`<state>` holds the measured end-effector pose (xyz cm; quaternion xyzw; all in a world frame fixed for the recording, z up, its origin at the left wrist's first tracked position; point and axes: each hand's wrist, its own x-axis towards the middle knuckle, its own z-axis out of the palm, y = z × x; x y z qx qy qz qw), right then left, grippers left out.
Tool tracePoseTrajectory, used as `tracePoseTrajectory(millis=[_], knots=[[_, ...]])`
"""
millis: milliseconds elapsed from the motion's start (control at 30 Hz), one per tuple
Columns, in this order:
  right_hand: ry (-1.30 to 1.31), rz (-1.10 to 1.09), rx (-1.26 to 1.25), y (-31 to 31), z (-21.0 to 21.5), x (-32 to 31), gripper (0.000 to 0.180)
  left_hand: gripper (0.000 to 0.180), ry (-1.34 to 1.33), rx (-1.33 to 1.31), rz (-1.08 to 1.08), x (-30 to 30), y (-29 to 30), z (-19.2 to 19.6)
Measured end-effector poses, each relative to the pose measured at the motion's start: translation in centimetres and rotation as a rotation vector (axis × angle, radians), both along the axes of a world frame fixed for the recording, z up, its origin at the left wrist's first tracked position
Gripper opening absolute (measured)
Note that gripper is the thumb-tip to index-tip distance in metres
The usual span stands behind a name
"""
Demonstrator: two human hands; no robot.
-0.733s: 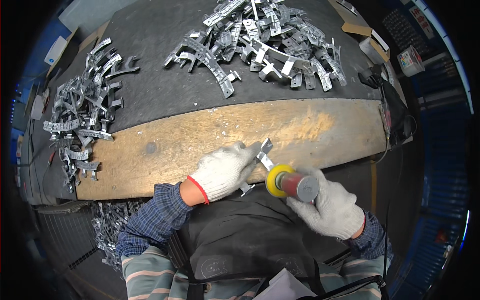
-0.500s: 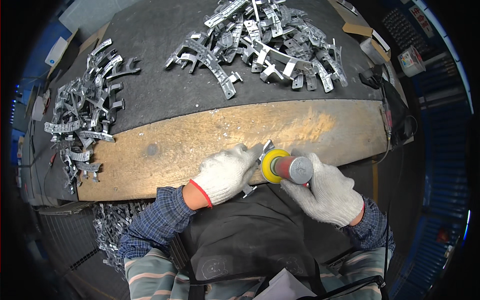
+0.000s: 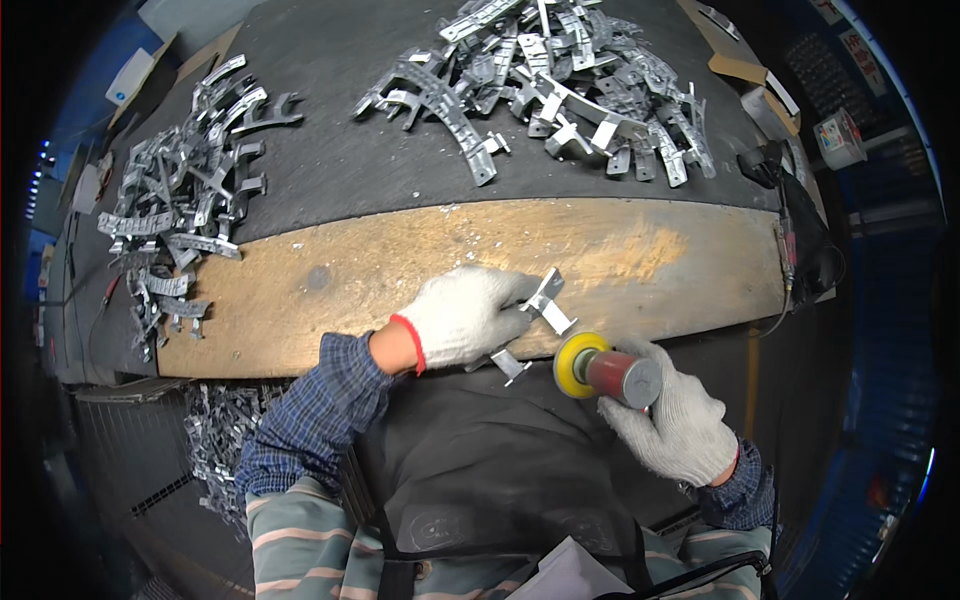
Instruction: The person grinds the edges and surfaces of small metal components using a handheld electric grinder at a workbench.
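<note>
My left hand (image 3: 462, 318), in a white knit glove with a red cuff, is closed around a silver metal bracket (image 3: 549, 303) over the front edge of the wooden board. One end of the bracket sticks out beyond my fingertips, and another tab shows below the hand. My right hand (image 3: 680, 418), gloved too, grips a handheld disc sander (image 3: 622, 377) with a red body, a grey end cap and a yellow disc. The disc is just to the right of the bracket, with a small gap between them. My right fingers are partly hidden behind the tool.
A worn wooden board (image 3: 380, 262) runs along the front of the black-topped bench (image 3: 330, 150). A large heap of metal brackets (image 3: 600, 90) lies at the back, another pile (image 3: 180, 190) at the left. More brackets (image 3: 220, 445) fill a container below. A black bag-like item (image 3: 815, 235) hangs at right.
The sander has moved right and down, off the bracket. My left hand has shifted slightly right and up, and more of the bracket now shows. The view has shifted a little.
</note>
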<state>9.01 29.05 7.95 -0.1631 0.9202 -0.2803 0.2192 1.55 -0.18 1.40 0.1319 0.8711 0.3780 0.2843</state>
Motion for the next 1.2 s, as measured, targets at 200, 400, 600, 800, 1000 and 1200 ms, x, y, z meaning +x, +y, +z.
tracePoseTrajectory(millis=[200, 400, 600, 800, 1000, 1200], knots=[[-0.135, 0.208, 0.032, -4.6, 1.5, -1.6, 0.081, 0.042, 0.007, 0.126, -0.012, -0.2, -1.4, -2.2], [-0.081, 0.335, 0.021, -5.9, 1.0, -2.5, 0.080, 0.041, 0.014, 0.075, -0.031, 0.1, -1.2, -2.1], [-0.091, 0.315, 0.023, -5.1, 1.6, -1.5, 0.077, 0.040, 0.095, 0.059, -0.059, 0.2, -1.1, -2.6], [-0.123, 0.306, 0.128, -3.4, 1.4, 0.1, 0.076, 0.039, -0.009, 0.054, -0.029, 0.0, -0.9, -0.9], [-0.010, 0.307, -0.023, -4.4, 1.1, -0.9, 0.077, 0.042, -0.049, 0.099, -0.017, -0.2, -1.1, -2.1], [-0.111, 0.356, 0.012, -6.7, 1.3, -2.5, 0.081, 0.042, 0.043, 0.105, -0.046, 0.0, -1.2, -2.6]])
